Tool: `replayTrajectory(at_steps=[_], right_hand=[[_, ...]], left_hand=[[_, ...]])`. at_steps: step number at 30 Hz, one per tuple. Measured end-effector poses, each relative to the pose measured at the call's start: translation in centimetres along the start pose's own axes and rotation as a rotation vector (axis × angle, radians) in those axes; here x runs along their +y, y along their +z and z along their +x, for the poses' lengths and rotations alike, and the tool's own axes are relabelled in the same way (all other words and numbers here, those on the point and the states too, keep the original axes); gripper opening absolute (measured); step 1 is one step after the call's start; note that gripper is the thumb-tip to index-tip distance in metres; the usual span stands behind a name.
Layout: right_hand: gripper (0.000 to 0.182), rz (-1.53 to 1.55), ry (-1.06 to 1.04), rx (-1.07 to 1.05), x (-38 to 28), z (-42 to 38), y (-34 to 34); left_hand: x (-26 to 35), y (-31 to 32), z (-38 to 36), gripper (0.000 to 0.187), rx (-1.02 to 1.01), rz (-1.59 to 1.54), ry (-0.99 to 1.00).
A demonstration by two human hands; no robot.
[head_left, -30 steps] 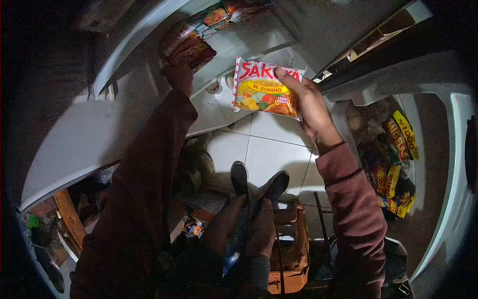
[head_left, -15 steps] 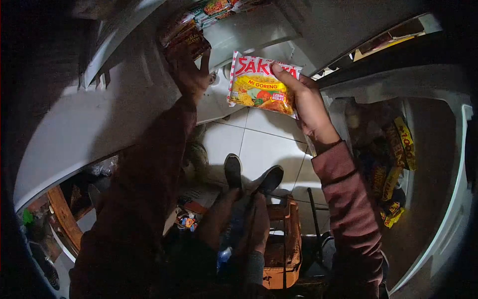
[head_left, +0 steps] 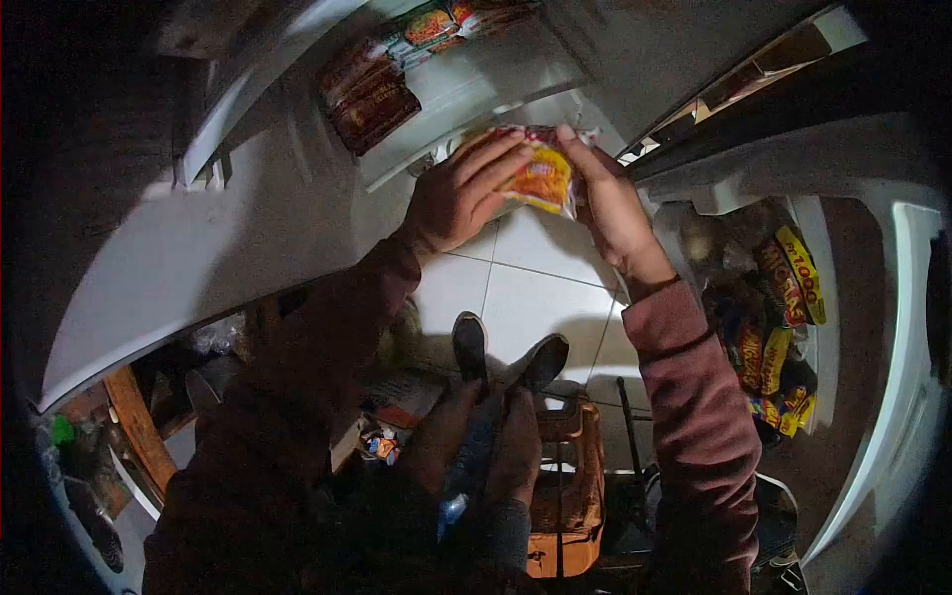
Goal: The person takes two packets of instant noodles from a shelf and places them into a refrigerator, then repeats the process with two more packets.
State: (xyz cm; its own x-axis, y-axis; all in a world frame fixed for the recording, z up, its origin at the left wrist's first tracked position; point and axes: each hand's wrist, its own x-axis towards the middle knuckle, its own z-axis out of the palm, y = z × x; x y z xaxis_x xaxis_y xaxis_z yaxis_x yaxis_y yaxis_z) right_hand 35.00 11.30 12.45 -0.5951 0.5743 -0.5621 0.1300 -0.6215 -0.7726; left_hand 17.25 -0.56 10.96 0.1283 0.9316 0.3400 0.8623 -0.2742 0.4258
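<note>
A red, white and yellow instant noodle packet [head_left: 540,180] is held up between both hands, near the middle of the head view. My right hand [head_left: 617,218] grips its right end, thumb on the front face. Across the packet's left part lie the fingers of my left hand [head_left: 451,198], closed over it and covering much of the printing. The packet is slightly blurred and looks bent. Dark brown packets [head_left: 372,107] rest on a pale shelf [head_left: 491,89] just beyond my left hand, beside green and red packets [head_left: 431,32].
Right of my right arm, several yellow and red packets [head_left: 793,283] lie inside a white-rimmed compartment [head_left: 907,317]. An orange box-like object [head_left: 567,550] stands near my legs on the white tiled floor [head_left: 540,283]. A wooden edge [head_left: 136,426] shows at lower left.
My left hand has left the brown packets and come down and right onto the noodle packet. The packet has turned and its front is now partly covered. My right hand keeps its hold.
</note>
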Motion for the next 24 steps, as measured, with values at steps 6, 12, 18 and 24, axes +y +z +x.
replayTrajectory(at_steps=[6, 12, 18, 24], right_hand=[[0.058, -0.076, -0.039, 0.117, -0.8, -2.2, 0.6], [0.043, -0.140, -0.055, -0.026, -0.5, -2.9, -0.5], [0.033, -0.162, -0.088, -0.105, 0.1, -3.2, -1.0], [0.033, -0.149, -0.069, -0.132, 0.5, -3.2, -1.1]], left_hand=[[-8.5, -0.2, -1.1, 0.043, 0.229, 0.100, -0.342], [-21.2, -4.3, -1.2, 0.039, 0.332, 0.160, -0.606], [-19.2, -7.9, 2.1, 0.049, -0.101, 0.579, -0.875], [-23.6, -6.8, -0.7, 0.054, -0.230, 0.959, -0.891]])
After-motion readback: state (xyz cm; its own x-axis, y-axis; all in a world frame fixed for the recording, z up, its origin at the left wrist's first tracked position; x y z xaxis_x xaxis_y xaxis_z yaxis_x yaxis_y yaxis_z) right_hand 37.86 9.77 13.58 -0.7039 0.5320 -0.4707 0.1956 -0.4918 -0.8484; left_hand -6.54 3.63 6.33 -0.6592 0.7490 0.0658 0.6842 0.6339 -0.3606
